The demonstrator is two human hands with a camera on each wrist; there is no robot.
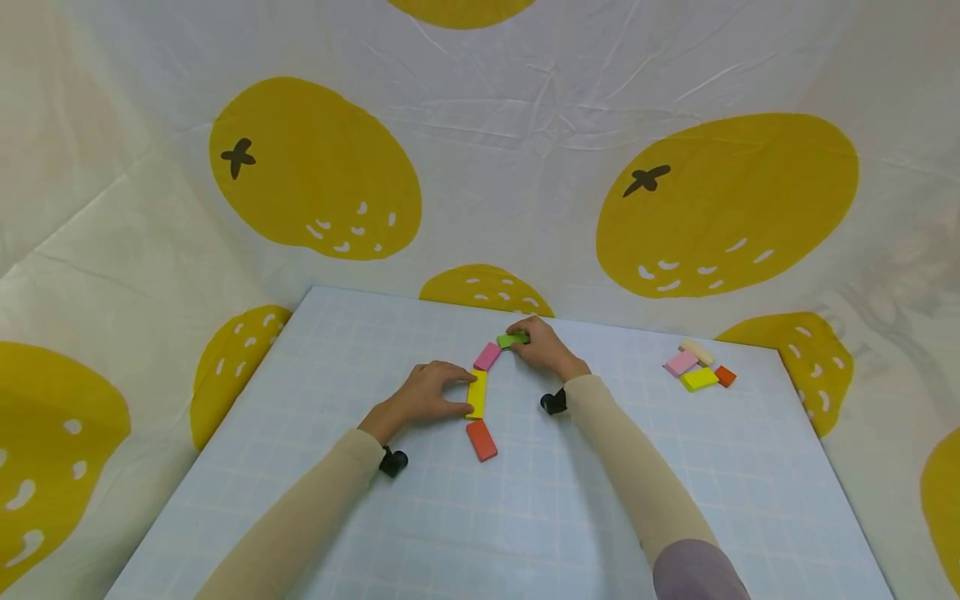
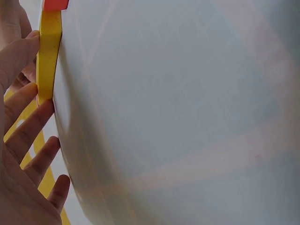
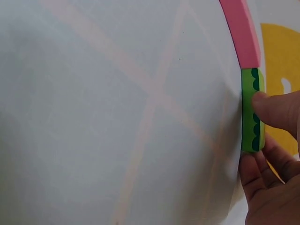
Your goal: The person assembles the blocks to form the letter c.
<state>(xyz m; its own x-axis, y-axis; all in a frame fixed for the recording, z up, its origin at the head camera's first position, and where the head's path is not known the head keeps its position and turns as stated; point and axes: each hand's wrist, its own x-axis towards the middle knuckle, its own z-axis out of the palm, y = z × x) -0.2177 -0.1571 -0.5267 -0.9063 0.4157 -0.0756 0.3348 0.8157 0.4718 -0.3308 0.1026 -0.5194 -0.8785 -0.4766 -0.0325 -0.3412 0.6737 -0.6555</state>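
Several painted wooden blocks form a curved chain on the table: an orange-red block (image 1: 482, 441) nearest, then a yellow block (image 1: 477, 394), a pink block (image 1: 487, 357) and a green block (image 1: 510, 341) farthest. My left hand (image 1: 427, 392) lies along the left side of the yellow block, thumb and index fingertip touching it; in the left wrist view its fingers extend fairly straight. My right hand (image 1: 542, 344) pinches the green block at the far end. In the right wrist view, the thumb (image 3: 276, 110) presses that block, which has a dark scalloped pattern and meets the pink one.
At the table's far right lies a loose group: a pink block (image 1: 682, 363), a yellow block (image 1: 700, 380), a small orange-red block (image 1: 725, 376) and a pale wood-coloured block (image 1: 697, 351). A cloth printed with yellow fruit (image 1: 315, 167) hangs behind the table (image 1: 360, 333).
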